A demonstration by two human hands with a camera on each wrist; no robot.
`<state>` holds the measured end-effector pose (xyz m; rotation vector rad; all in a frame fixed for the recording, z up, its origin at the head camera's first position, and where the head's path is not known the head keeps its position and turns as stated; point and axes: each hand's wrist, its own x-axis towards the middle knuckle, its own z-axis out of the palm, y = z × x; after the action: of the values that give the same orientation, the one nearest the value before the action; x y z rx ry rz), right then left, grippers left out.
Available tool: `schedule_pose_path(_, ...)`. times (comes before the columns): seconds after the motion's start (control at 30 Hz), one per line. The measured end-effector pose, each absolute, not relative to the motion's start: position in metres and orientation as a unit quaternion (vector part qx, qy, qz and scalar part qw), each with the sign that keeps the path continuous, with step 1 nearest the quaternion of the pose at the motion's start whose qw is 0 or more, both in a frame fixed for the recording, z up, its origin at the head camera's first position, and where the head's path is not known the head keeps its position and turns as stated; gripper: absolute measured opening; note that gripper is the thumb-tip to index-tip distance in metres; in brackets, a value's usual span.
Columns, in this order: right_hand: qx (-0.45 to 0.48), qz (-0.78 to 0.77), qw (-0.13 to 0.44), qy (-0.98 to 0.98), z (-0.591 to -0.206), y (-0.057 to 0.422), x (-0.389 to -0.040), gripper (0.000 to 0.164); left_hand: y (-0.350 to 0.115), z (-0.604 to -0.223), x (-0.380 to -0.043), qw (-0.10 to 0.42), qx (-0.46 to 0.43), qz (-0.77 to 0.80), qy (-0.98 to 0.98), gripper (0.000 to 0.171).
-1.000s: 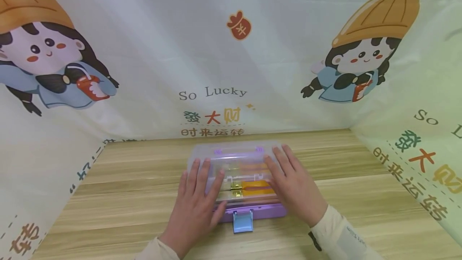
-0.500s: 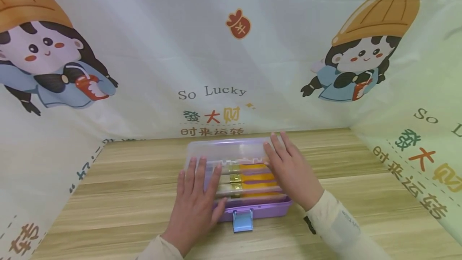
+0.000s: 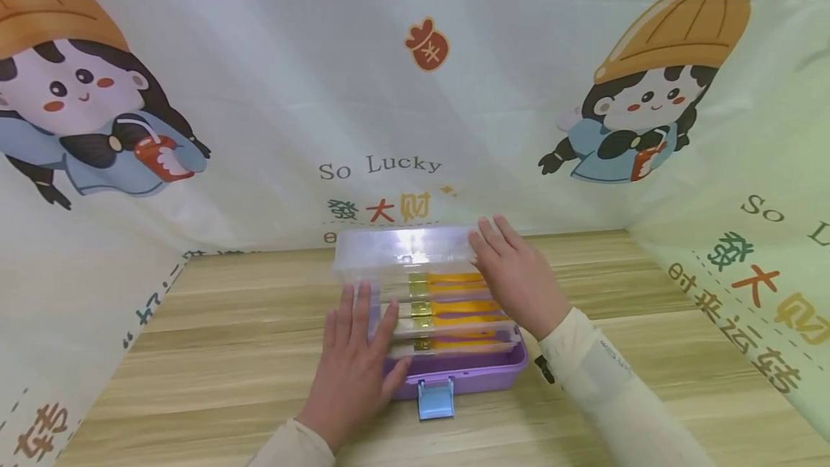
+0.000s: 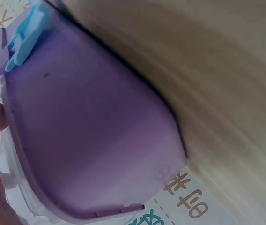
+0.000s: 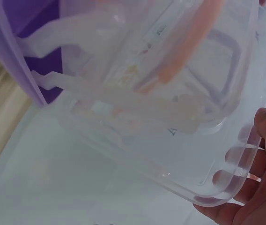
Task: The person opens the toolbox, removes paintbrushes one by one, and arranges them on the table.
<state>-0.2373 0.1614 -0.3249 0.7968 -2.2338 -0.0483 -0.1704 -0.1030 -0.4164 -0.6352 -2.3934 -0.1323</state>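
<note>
A purple storage box (image 3: pixel 476 380) with a blue latch (image 3: pixel 436 401) stands on the table, its clear lid (image 3: pixel 403 249) raised and tilted back. Several flat paintbrushes with orange handles (image 3: pixel 457 306) lie in clear trays lifted in steps above the base. My left hand (image 3: pixel 353 366) rests at the box's left end, fingers extended, and in the left wrist view its thumb (image 4: pixel 1 115) touches the purple rim. At the right side, my right hand (image 3: pixel 520 278) holds the lid's edge. The right wrist view shows its fingers (image 5: pixel 250 187) through the clear plastic; its thumb is hard to make out.
A wood-grain table (image 3: pixel 227 352) carries the box. Behind it and at both sides hangs a white printed cloth (image 3: pixel 292 92) with cartoon figures and lettering. The raised lid is close to the back cloth. A small black object (image 3: pixel 545 369) shows beside the right sleeve.
The lid has swung up and back with my right hand, which moved away from me. The trays of brushes have risen and spread in steps, uncovering the base. My left hand has barely moved.
</note>
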Motion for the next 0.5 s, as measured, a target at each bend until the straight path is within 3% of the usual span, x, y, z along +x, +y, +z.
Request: schedule_pose_path(0.5, 0.305, 0.043, 0.321, -0.895, -0.308, 0.159, -0.261, 0.034, -0.103, -0.425, -0.173, 0.352, -0.263, -0.047, -0.897, 0.07)
